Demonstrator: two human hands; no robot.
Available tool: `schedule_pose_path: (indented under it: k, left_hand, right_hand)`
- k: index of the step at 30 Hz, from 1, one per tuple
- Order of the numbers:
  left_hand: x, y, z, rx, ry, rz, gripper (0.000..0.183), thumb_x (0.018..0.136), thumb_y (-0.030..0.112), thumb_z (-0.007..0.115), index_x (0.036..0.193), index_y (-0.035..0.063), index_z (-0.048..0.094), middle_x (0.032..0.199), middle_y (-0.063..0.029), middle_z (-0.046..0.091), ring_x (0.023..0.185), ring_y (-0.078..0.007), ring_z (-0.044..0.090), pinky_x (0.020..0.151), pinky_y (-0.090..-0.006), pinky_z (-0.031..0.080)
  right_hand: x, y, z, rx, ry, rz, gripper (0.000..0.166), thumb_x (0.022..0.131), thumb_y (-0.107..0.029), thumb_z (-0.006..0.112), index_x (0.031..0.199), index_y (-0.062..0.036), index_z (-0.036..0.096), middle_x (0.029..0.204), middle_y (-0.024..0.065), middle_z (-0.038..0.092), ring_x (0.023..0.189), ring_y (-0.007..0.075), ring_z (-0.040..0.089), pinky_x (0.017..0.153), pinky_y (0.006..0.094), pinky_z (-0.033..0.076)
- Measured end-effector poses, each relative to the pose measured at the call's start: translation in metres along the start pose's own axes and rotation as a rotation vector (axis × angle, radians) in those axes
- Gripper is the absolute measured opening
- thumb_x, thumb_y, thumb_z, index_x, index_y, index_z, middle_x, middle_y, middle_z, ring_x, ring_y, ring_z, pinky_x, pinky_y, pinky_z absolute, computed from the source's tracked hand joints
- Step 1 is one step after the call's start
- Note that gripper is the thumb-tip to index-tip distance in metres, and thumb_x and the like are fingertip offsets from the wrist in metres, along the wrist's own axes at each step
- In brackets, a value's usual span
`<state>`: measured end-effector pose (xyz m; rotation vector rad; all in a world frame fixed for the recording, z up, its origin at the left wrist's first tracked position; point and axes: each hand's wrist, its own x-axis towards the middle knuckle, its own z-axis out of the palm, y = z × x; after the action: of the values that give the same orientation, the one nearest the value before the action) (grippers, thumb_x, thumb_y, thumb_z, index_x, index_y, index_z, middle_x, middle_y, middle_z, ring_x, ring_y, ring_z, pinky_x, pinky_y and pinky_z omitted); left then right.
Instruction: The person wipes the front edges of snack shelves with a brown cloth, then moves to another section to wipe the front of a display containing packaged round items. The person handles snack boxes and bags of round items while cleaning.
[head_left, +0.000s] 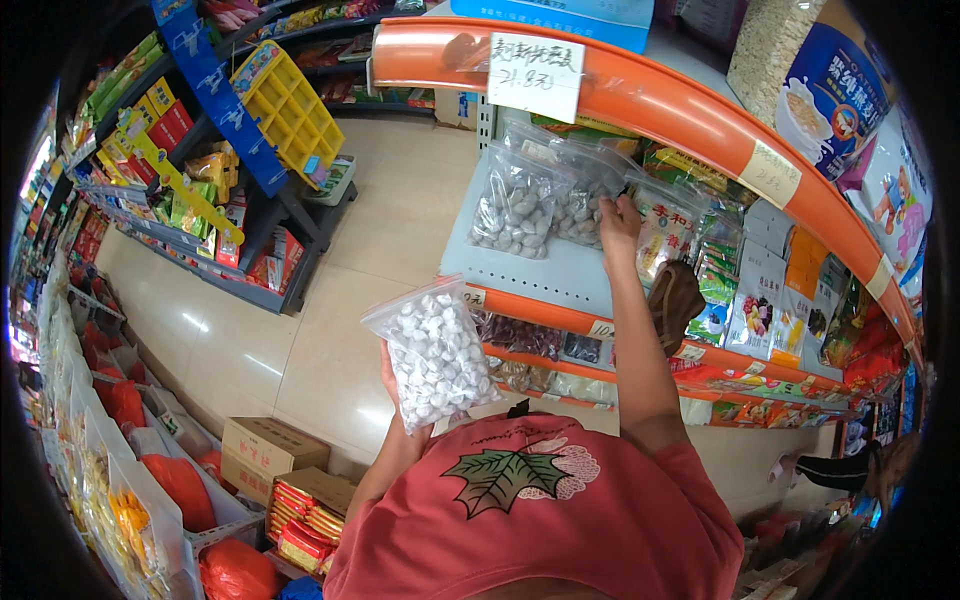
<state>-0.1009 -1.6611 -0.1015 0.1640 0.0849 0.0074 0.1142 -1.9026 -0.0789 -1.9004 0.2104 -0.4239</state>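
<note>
A clear zip bag of white, round wrapped pieces (439, 352) is held up in my left hand (391, 379), which is mostly hidden behind the bag. My right hand (621, 217) reaches onto the grey shelf (510, 281) and touches the right edge of a zip bag of greyish pieces (581, 214); its fingers are partly hidden, so the hold on that bag is unclear. Just left of it stands a similar clear bag of greyish pieces (514, 210). To the right of my hand is a white printed food packet (664, 229).
An orange shelf edge (442, 60) with a handwritten price card (536, 77) curves above my right hand. Lower shelves hold more bags. A dark rack with a yellow compartment tray (291, 112) stands at left. Cardboard boxes (274, 450) and bins are at lower left.
</note>
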Motion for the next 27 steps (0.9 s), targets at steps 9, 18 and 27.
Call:
schedule_pose_path:
  k: [9, 18, 27]
  left_hand:
    - [-0.005, -0.033, 0.007, -0.020, 0.002, -0.008, 0.060, 0.084, 0.050, 0.030, 0.126, 0.0067, 0.034, 0.124, -0.0135, 0.040, 0.110, -0.0306, 0.042, 0.093, -0.0460, 0.033]
    - [-0.016, -0.054, 0.024, 0.053, 0.088, 0.000, 0.059, 0.085, 0.049, 0.028, 0.125, 0.0060, 0.034, 0.121, -0.0145, 0.043, 0.107, -0.0309, 0.046, 0.089, -0.0457, 0.037]
    - [-0.019, -0.062, 0.024, 0.057, 0.029, -0.053, 0.061, 0.084, 0.051, 0.031, 0.127, 0.0075, 0.032, 0.125, -0.0128, 0.039, 0.111, -0.0292, 0.042, 0.092, -0.0446, 0.035]
  right_hand:
    - [0.024, 0.004, 0.015, 0.318, -0.033, 0.154, 0.040, 0.080, -0.021, 0.051, 0.105, 0.0097, 0.045, 0.102, 0.0190, 0.050, 0.087, 0.0271, 0.048, 0.075, 0.0347, 0.037]
    - [0.024, 0.006, 0.025, 0.547, 0.051, -0.128, 0.012, 0.082, -0.008, 0.048, 0.084, 0.0028, 0.052, 0.081, 0.0064, 0.054, 0.073, 0.0129, 0.048, 0.068, 0.0247, 0.038]
    - [0.009, -0.026, -0.002, 0.917, 0.293, -0.262, 0.007, 0.080, -0.002, 0.052, 0.074, -0.0021, 0.054, 0.071, -0.0006, 0.054, 0.065, 0.0075, 0.047, 0.062, 0.0208, 0.039]
